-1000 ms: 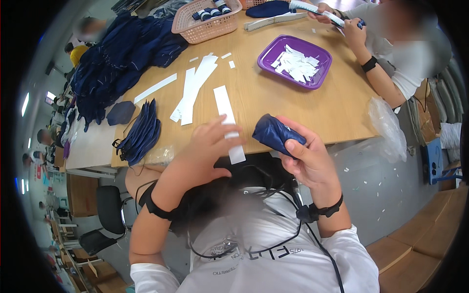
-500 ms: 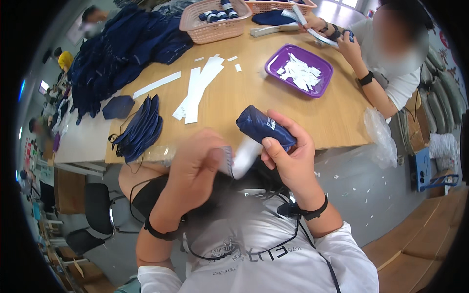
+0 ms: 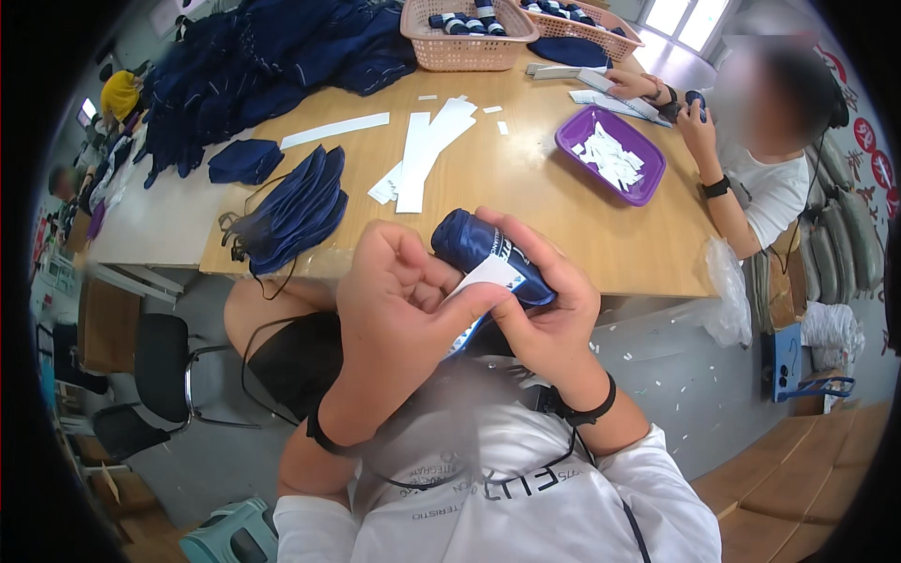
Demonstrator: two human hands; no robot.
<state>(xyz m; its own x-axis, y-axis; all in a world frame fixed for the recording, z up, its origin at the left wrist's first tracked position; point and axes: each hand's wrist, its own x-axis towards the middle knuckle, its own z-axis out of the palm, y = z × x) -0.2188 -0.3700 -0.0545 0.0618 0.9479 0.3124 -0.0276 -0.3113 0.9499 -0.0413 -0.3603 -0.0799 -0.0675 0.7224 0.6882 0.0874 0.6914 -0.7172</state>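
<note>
A small rolled navy fabric bundle (image 3: 458,238) sits tilted in my right hand (image 3: 556,314), whose fingers wrap behind it while the thumb presses its front. My left hand (image 3: 399,300) pinches a white-and-blue paper band (image 3: 496,273), laying it across the front of the bundle. Both thumbs meet over the band, and its lower end hangs beneath my left thumb. Beyond my left hand lies a fanned stack of navy fabric pouches with cords (image 3: 298,211). Flat white paper strips (image 3: 418,159) rest on the table past the bundle.
A purple tray (image 3: 570,159) holds white paper pieces. Pink baskets (image 3: 460,52) with banded navy rolls stand at the back, beside heaped navy fabric (image 3: 253,75). A co-worker (image 3: 760,178) at the right handles strips and a roll. A plastic bag (image 3: 727,291) hangs off the table's right edge.
My left hand has moved right and up, bringing the paper band from beside the bundle onto its front. My right hand still holds the bundle. The view has shifted.
</note>
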